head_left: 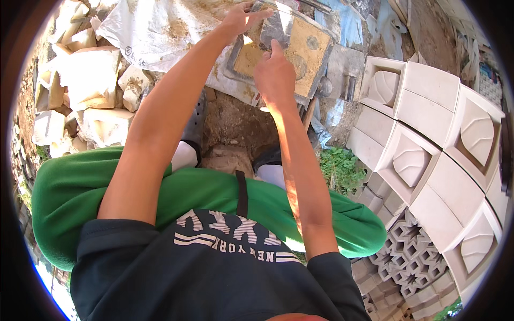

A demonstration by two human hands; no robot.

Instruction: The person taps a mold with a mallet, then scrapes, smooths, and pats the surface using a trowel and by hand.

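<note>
We judge the flat grey metal trowel blade (276, 27) could slip and gouge the wet fill, since our left hand (239, 20) only pinches its far edge while our right hand (274, 75) presses one extended finger on it. It lies over the square metal mould tray (316, 59), seemingly holding sandy yellow-brown mortar (308, 51), near its far-left corner.

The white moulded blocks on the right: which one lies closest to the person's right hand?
The top-left block of the stack, square with a leaf-like relief. It sits just right of the right hand; the others lie farther right and lower.
</note>
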